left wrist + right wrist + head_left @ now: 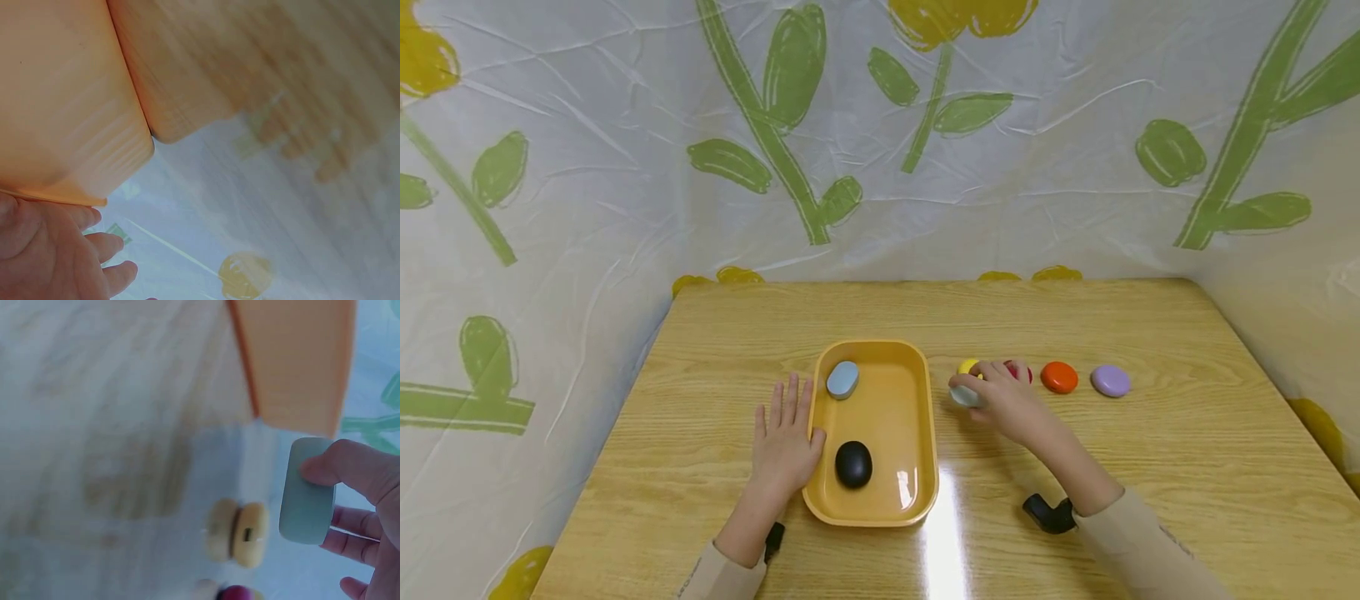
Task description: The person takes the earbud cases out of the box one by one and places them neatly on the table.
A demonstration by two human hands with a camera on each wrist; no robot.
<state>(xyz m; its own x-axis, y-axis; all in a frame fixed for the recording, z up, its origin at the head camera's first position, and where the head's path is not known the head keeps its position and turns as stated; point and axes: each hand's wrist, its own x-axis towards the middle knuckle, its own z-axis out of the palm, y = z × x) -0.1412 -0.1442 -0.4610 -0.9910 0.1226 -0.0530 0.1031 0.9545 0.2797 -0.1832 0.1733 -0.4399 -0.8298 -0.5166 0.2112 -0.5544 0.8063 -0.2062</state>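
My right hand (1013, 408) pinches a pale grey-green rounded block (305, 509) between thumb and fingers, right of the yellow tray (887, 425). In the right wrist view the block looks raised off the table. My left hand (785, 448) rests against the tray's left rim with its fingers straight. Inside the tray lie a light blue oval block (842, 380) toward the back and a black rounded piece (853, 465) toward the front. A yellow piece (967, 366) and a dark red piece (1025, 372) are partly hidden behind my right hand.
An orange-red disc (1060, 377) and a lilac disc (1111, 381) lie to the right of my right hand on the wooden table (1187, 467). Flower-printed sheeting (925, 225) hangs behind the table and along its sides. A black wrist attachment (1049, 513) sticks out by my right sleeve.
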